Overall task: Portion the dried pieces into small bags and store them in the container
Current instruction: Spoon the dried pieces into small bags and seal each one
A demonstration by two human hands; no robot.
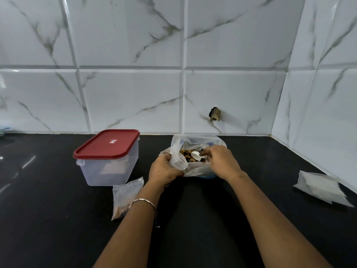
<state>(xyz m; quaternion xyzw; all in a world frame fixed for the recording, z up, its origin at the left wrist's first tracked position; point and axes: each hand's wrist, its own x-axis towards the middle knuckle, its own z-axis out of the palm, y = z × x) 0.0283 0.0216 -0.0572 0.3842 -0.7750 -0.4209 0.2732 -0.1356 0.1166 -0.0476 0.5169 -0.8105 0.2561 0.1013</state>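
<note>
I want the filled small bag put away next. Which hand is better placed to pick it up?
Left. The left hand is nearer the small bag, which lies beside that forearm. The right hand holds the white spoon in the big bag.

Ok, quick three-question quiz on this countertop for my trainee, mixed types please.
1. True or false: the container has its red lid on.
2. Which hand holds the white spoon in the dried pieces? A) left B) right
3. Fill in: the small bag with pieces in it lies on the counter in front of the ____.

Key: 1 true. 2 B: the right hand holds it; the left hand grips the big bag. 3 container.
</note>
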